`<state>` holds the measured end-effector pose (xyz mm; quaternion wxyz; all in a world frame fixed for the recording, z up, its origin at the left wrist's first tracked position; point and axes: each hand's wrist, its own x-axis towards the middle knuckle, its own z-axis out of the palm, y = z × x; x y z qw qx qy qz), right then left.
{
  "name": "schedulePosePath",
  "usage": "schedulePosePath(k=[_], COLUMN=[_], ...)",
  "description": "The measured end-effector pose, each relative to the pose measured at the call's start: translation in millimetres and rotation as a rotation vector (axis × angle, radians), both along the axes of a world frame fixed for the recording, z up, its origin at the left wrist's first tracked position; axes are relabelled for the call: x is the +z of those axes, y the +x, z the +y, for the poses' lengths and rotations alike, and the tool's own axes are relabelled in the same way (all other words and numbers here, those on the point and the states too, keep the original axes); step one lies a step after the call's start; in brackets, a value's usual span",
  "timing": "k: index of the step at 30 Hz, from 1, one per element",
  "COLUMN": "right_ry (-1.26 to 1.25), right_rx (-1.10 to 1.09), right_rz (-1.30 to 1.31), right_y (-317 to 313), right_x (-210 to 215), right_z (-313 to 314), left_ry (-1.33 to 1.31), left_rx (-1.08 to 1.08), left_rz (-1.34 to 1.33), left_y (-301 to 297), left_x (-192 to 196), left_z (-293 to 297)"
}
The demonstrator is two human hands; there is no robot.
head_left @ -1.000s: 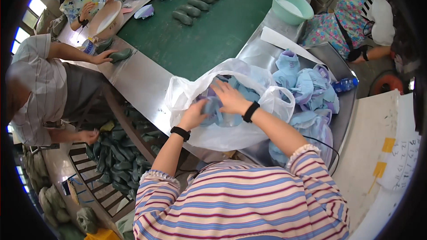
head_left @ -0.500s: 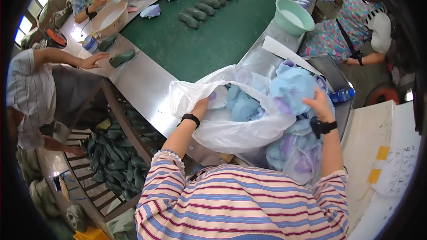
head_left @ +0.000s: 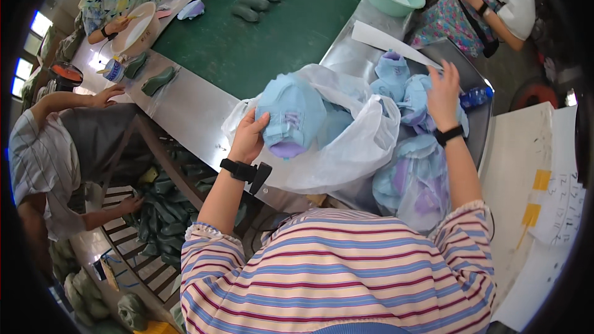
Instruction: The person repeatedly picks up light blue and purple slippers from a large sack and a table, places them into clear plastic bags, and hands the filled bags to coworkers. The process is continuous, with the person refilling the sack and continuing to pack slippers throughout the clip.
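White plastic bag [head_left: 356, 164], centre of frame, heap of blue uppers [head_left: 417, 94] right of centre, single shoe upper [head_left: 296, 100] above the bag, left hand [head_left: 249, 138] grasping its edge, right hand [head_left: 445, 98] loosely open by the heap, contact unclear.

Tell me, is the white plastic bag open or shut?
Open. The bag has a gaping mouth, and something blue shows inside, beside the shoe top in the left hand.

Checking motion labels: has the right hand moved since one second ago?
Yes: the right hand has moved rightward, out of the white bag and farther from the near corner of the green tabletop.
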<state>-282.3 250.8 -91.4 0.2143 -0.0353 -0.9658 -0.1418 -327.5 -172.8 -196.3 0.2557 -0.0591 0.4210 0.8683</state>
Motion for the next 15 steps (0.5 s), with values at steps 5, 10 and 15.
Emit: schedulePosePath(k=[5,10,15], right_ry=[-1.07,-0.313,-1.122], right_rx=[0.479,0.576,0.468], right_rz=[-0.316,-0.953,-1.053], right_y=[-23.4,-10.3,10.4], right_x=[-26.9,-89.0,-96.8], right_z=[-108.9,-167.5,-161.3], left_ry=[-0.023,-0.12,-0.112], left_rx=[0.091,0.109,0.182], left_rz=[-0.012,0.077,0.273], left_y=[3.0,-3.7,-32.0], left_x=[4.1,7.1,45.8], left_z=[17.2,7.2,10.4])
